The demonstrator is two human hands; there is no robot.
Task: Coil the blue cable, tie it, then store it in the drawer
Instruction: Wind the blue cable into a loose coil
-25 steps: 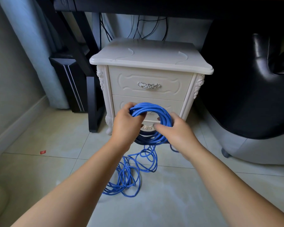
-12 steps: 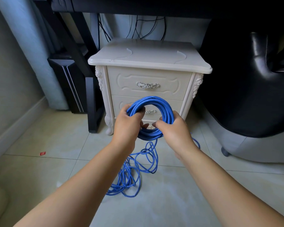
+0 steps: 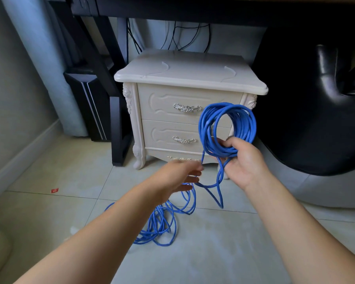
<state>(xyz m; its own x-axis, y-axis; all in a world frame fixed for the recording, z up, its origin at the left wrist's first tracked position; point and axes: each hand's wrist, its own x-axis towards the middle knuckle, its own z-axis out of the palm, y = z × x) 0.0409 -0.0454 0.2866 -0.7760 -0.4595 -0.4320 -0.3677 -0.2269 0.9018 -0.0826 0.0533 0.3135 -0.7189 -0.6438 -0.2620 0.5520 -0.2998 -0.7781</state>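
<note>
My right hand grips the bottom of a round coil of blue cable, held upright in front of the right side of a cream nightstand. From the coil a strand drops to a loose tangle of blue cable on the floor tiles. My left hand is below and left of the coil, fingers spread, next to the hanging strand, holding nothing. Both nightstand drawers, the upper and the lower, are closed, each with a silver handle.
A black desk frame leg and a dark computer case stand left of the nightstand. A black leather chair fills the right side. A small red scrap lies on the floor at left. Black wires hang behind the nightstand.
My left hand let go of the coil and dropped down and left. My right hand carried the coil up and to the right, alone.
</note>
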